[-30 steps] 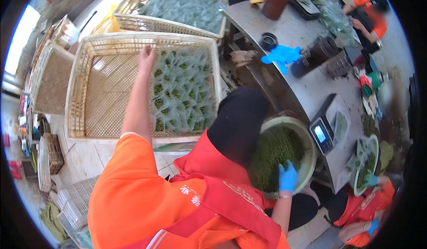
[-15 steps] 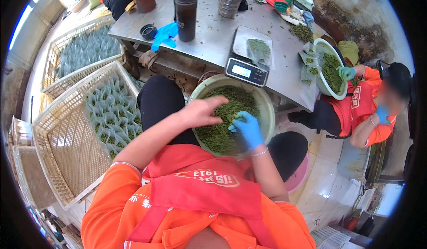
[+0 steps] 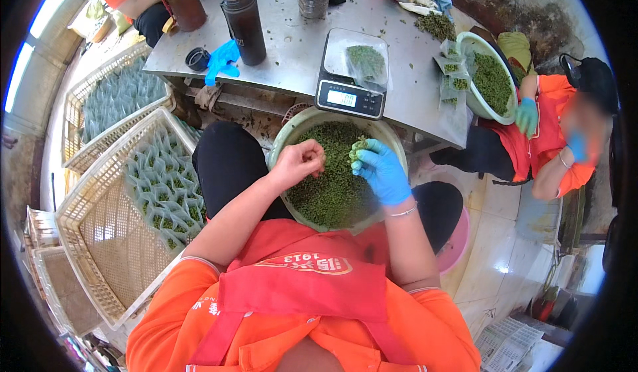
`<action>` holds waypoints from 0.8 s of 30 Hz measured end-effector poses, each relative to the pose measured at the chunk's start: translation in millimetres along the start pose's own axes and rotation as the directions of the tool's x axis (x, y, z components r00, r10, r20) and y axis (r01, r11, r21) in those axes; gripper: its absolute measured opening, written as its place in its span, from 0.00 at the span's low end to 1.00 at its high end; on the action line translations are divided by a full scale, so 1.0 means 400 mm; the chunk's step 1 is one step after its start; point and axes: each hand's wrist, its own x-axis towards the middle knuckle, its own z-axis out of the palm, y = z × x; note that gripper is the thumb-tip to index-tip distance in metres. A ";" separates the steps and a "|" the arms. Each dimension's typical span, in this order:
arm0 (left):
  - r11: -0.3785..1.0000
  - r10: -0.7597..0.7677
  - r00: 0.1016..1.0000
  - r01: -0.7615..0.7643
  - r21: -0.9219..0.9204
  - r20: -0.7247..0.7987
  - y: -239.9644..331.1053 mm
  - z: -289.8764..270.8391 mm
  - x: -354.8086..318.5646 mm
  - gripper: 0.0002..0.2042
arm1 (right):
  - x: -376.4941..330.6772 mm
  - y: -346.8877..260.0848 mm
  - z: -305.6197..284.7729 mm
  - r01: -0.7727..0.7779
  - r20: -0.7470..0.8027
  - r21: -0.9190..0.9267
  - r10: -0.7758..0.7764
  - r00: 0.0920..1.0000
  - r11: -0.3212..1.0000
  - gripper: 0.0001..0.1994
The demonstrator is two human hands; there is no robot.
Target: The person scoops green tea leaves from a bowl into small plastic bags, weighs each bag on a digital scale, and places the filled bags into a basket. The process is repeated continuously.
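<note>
A large pale-green basin (image 3: 279,147) sits between my knees, filled with small round green berries (image 3: 329,192). Over its right side, my gloved right hand (image 3: 385,173) pinches a small cluster of green berries (image 3: 359,149) between thumb and fingers. My bare left hand (image 3: 300,165) hangs over the left side with its fingers curled in; whatever they may hold is hidden. Just beyond the basin, a digital scale (image 3: 351,97) at the table's edge carries a clear plastic bag of green berries (image 3: 365,62).
Left stand a cream crate (image 3: 100,239) of filled clear bags and another crate (image 3: 123,114) behind. The metal table (image 3: 286,66) holds a dark bottle (image 3: 244,26) and blue glove (image 3: 222,61). At right, a co-worker's gloved hand (image 3: 527,117) is beside another basin (image 3: 465,46).
My right hand has lifted from the berries with a cluster in its fingers. My left hand's fingers have gone from spread to curled. The co-worker's green-gloved hand has moved to their basin's rim.
</note>
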 end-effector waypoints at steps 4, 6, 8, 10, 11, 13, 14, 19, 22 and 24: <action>0.996 -0.008 1.000 0.010 0.089 -0.029 0.003 0.001 0.006 0.07 | 0.022 -0.050 0.005 -0.048 -0.003 -0.167 0.048 0.999 0.985 0.04; 0.993 -0.014 1.000 0.017 0.120 -0.023 -0.013 0.004 0.007 0.07 | 0.034 -0.084 0.022 -0.045 0.004 -0.260 0.047 0.999 0.964 0.04; 0.999 -0.013 0.999 0.015 0.045 -0.052 -0.023 0.012 0.009 0.06 | 0.063 -0.123 0.034 -0.051 -0.008 -0.356 0.052 0.999 0.933 0.03; 0.997 -0.002 0.999 0.006 0.079 -0.044 -0.021 0.010 0.009 0.06 | 0.110 -0.156 0.033 -0.015 -0.007 -0.343 0.014 1.000 0.939 0.04; 0.995 0.003 0.999 0.000 0.096 -0.039 -0.018 0.009 0.009 0.06 | 0.131 -0.174 0.034 0.009 -0.030 -0.337 -0.020 0.999 0.942 0.03; 0.995 -0.009 1.000 0.012 0.096 -0.027 -0.012 0.006 0.006 0.06 | 0.156 -0.189 0.041 0.065 -0.107 -0.258 -0.096 0.990 0.964 0.05; 0.995 -0.016 1.000 0.018 0.097 -0.021 -0.010 0.006 0.004 0.05 | 0.169 -0.189 0.040 0.105 -0.161 -0.186 -0.136 0.977 0.977 0.06; 0.991 -0.094 0.994 0.089 0.104 0.046 0.010 0.004 0.000 0.05 | 0.187 -0.118 0.085 0.407 -0.164 -0.281 -0.462 0.872 0.869 0.21; 0.990 -0.106 0.994 0.101 0.102 0.042 0.024 0.011 -0.002 0.05 | 0.229 -0.062 0.035 0.407 0.137 -0.889 -0.728 0.672 0.209 0.20; 0.991 -0.079 0.997 0.075 0.110 0.024 0.014 0.009 -0.008 0.06 | 0.215 -0.058 0.032 0.361 0.303 -0.924 -0.813 0.497 -0.123 0.18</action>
